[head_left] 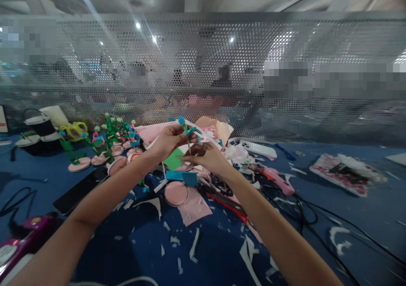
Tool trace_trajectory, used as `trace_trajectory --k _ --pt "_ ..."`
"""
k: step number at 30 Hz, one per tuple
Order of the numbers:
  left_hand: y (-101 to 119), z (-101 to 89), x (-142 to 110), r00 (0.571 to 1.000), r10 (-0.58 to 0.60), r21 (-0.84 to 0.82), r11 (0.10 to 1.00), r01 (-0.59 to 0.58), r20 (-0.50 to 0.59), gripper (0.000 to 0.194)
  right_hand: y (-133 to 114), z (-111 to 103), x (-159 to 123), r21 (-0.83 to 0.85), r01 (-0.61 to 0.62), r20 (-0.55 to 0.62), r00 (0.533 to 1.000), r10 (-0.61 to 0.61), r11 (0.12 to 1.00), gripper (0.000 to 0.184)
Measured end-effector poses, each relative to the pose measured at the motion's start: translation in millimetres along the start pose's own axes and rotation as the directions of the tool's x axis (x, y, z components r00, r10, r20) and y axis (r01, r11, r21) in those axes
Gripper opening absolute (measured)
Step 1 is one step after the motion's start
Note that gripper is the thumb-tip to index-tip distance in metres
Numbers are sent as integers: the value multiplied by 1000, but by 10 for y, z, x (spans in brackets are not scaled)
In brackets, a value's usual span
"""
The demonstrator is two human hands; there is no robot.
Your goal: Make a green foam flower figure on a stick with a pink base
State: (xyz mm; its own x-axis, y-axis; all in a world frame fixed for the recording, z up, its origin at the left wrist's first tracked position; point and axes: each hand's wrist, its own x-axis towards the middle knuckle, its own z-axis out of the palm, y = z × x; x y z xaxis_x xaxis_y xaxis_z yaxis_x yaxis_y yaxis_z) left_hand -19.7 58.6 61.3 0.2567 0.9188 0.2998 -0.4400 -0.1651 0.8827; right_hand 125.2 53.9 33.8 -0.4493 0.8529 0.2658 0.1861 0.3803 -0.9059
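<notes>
Blue table (104,243) is littered through the middle, so anything dropped may get lost in the clutter. Small plant models (116,138) stand packed together left of the hands; a wide left elbow or sleeve could topple a few. Left hand (171,138): thumb and fingers pinched on the upper part of a thin green stem (185,127), raised over the clutter, blue tip up. Right hand (207,157): fingers curled in at the stem's lower end; can't tell if they're clamped, view is blocked. If the two pull out of line, I'd expect the stem to bend or the tip to twist off. Phone (82,191) lies by the left forearm, a likely spot for drips or a knock. Pink corded tool (281,182), looks like a glue gun, lies right of the right hand; if hot, reaching across risks a burn, and snagging its black cord (331,212) could drag it. Red-handled tool (228,203) sits by the right forearm; if bladed, a low sweep could nick. Pink disc (176,193) is loose, easily bumped. White scraps (194,246) could stick to anything tacky.
</notes>
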Motion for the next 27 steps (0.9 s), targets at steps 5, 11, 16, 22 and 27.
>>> trace_trajectory --k 5,11,16,22,27 --pt "56 12 -41 999 11 -2 1000 -11 47 38 -80 -34 -43 190 -96 146 987 69 977 33" --pt "24 14 -43 997 43 76 996 -48 61 35 -66 8 -42 225 -170 24 985 169 959 26" --pt "-6 2 -16 998 60 91 994 -59 -2 38 11 67 -26 121 -108 -176 976 129 987 27" --pt "-71 -7 4 987 155 170 974 -147 -33 35 64 145 -25 -107 -38 -328 945 1 993 25" --pt "-186 14 -17 960 223 178 965 -192 -171 32 62 193 -39 -465 -15 -388 902 -188 885 14"
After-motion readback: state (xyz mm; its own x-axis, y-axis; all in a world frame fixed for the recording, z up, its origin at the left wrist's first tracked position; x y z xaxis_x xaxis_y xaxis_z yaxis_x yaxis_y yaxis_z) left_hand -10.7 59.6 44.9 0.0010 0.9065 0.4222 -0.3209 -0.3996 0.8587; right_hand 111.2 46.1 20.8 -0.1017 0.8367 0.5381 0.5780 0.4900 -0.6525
